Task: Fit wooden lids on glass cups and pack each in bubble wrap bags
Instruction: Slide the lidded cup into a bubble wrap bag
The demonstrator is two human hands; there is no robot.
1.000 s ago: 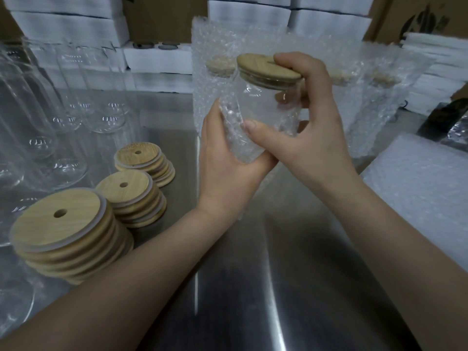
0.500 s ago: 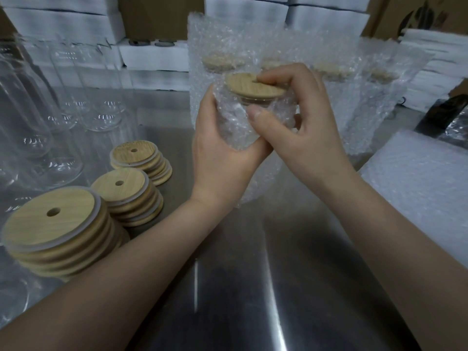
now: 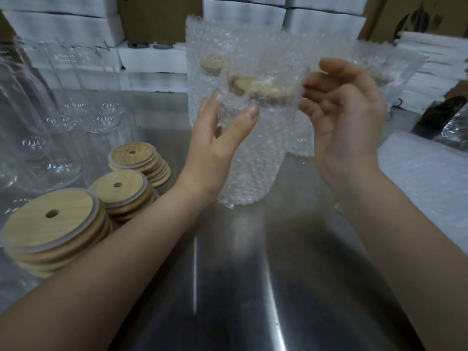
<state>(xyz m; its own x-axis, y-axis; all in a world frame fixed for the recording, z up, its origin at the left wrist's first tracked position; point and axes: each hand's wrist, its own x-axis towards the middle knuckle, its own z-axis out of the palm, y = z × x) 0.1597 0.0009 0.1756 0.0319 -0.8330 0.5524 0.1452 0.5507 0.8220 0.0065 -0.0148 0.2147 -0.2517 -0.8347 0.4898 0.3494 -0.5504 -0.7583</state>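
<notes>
A glass cup with a wooden lid (image 3: 263, 89) stands inside a clear bubble wrap bag (image 3: 253, 158) on the steel table (image 3: 253, 287). My left hand (image 3: 217, 140) grips the bag's left side, thumb pressed on its front just under the lid. My right hand (image 3: 347, 107) pinches the bag's upper right edge with curled fingers. The bag's top rises above the lid. Three stacks of wooden lids (image 3: 126, 188) with straw holes sit at the left. Bare glass cups (image 3: 83, 97) stand at the far left.
Several packed cups in bubble wrap (image 3: 202, 62) stand behind the held one. White foam boxes (image 3: 157, 57) and cardboard line the back. A white foam sheet (image 3: 430, 173) lies at the right, with a dark object (image 3: 440, 115) beyond it.
The lidded cup has sunk fully into the bag and now rests on the table. My right hand left the lid and moved to the bag's upper right edge.
</notes>
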